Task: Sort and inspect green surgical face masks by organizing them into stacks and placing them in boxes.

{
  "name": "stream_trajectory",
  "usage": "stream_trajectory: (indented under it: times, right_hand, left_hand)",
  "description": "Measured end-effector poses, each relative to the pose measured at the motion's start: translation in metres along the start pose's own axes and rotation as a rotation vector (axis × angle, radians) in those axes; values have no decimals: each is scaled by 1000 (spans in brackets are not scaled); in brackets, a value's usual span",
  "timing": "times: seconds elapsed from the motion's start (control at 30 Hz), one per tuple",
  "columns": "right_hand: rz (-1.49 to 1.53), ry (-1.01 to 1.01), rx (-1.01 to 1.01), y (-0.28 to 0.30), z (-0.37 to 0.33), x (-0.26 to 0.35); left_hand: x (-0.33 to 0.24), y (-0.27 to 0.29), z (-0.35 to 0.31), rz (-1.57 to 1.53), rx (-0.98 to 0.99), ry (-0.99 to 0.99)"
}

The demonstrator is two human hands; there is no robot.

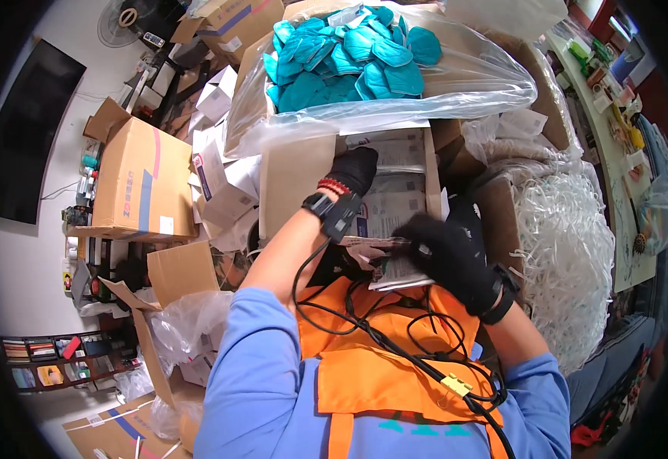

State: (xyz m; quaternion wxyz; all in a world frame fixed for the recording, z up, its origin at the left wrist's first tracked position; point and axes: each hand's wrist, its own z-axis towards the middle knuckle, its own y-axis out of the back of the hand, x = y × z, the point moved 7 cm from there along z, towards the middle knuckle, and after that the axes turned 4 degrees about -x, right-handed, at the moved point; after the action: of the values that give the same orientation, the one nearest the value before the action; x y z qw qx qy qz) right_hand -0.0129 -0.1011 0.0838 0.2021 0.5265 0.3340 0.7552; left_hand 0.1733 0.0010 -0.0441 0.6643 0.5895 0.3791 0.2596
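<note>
The carton (432, 172) contained packets (393, 206); left hand (354, 170) was at its left edge, right hand (450, 256) at near-right corner, grips unclear.

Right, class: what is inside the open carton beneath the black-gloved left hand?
Inside the open carton lie flat, whitish printed packets, partly covered by the black-gloved left hand. Whatever lies beneath the top packets, and the carton's bottom, cannot be seen.

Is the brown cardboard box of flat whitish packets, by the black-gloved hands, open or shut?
Open: the flat whitish packets show inside the brown cardboard box, with no flap over them.
</note>
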Motion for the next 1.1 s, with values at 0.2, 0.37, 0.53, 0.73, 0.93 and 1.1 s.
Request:
stream_trajectory:
  times: [0.2,0.37,0.53,0.73,0.93,1.1]
  right_hand:
    - [-291,151,-377,38,68,-20]
    - [-346,153,-70,-31,94,-63]
    - [-325,84,-109,-38,100,-80]
    - [85,36,-2,-19,90,-46]
    - [-393,-24,-9,-21,82,-35]
    - [-401,415,-6,-37,47,12]
  left_hand:
    - [-28,80,-36,-69,-294,-179]
    - [-22,87,-50,-170,-336,-149]
    - [-15,99,-59,-318,-344,-148]
    - [-3,85,-67,-551,-283,-51]
    - [-14,52,-60,-853,-365,49]
    - [-32,28,-58,-80,-471,-206]
